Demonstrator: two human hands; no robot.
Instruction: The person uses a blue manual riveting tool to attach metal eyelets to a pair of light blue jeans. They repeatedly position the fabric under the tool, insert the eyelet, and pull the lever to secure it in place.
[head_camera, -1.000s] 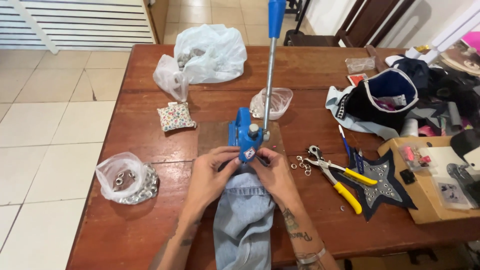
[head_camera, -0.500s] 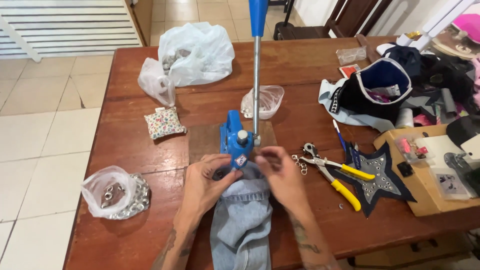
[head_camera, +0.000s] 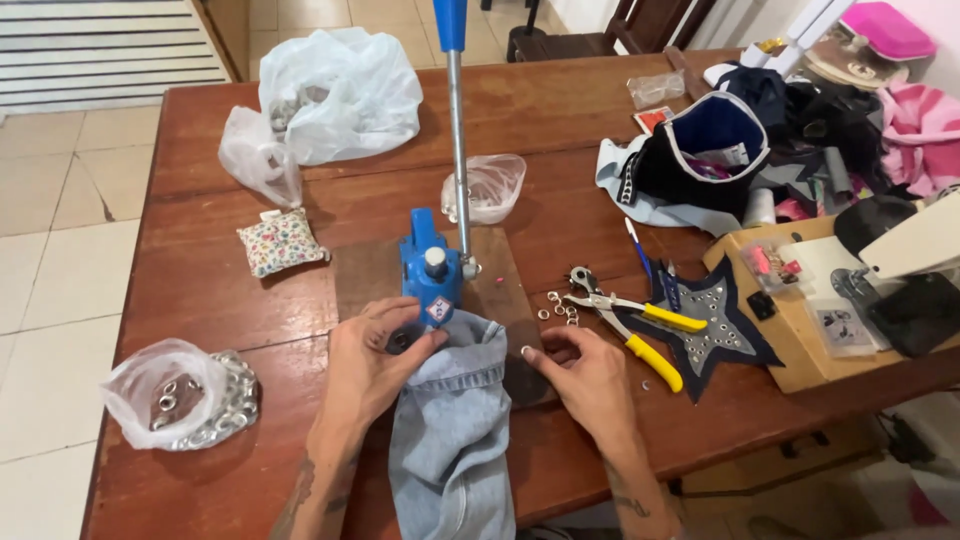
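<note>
A blue hand press (head_camera: 432, 272) with a long upright lever (head_camera: 457, 130) stands on a dark board (head_camera: 505, 290) on the wooden table (head_camera: 200, 290). A piece of light blue denim (head_camera: 450, 430) lies with its top edge under the press head. My left hand (head_camera: 372, 365) grips the denim's left edge right at the press base. My right hand (head_camera: 592, 378) rests on the board to the right of the denim. It pinches a small metal eyelet (head_camera: 526, 351) between thumb and forefinger.
Loose eyelets (head_camera: 558, 310) and yellow-handled punch pliers (head_camera: 632, 322) lie right of the press, beside a dark star-shaped patch (head_camera: 718, 332). A clear bag of metal rings (head_camera: 185, 402) sits front left, with a floral pincushion (head_camera: 281, 242) and white plastic bags (head_camera: 335, 95) behind. Clothes and a cardboard tray (head_camera: 800, 370) crowd the right.
My right hand has come off the denim at the press and moved right, now with an eyelet in its fingertips. My left hand stays at the press base.
</note>
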